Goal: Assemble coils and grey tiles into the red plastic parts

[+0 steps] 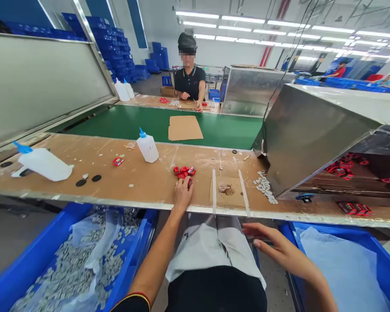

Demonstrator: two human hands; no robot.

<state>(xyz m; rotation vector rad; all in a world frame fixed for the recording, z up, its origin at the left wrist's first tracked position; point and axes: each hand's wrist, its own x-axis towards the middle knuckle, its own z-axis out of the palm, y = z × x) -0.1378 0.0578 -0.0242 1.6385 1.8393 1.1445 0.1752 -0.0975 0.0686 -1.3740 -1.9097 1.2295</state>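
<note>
My left hand [182, 194] reaches over the bench edge, its fingers closed around a small red plastic piece [190, 183] with dark parts. Just beyond the fingertips lies a heap of similar red pieces [183, 172]. To the right of that hand, a cardboard pad [233, 190] is held between two strips of whitish tape, with a small coil of something on it that I cannot make out. Below the bench edge, beside my right thigh, my right hand [269, 242] hangs with fingers apart and holds nothing.
White squeeze bottles [147, 148] with blue tips stand and lie on the bench. Small light tabs [264, 187] lie near a metal housing [315, 125]. Beyond runs a green conveyor belt [123, 123] carrying cardboard [185, 128]; a co-worker [190, 82] sits across. Blue bins [143, 242] flank my legs.
</note>
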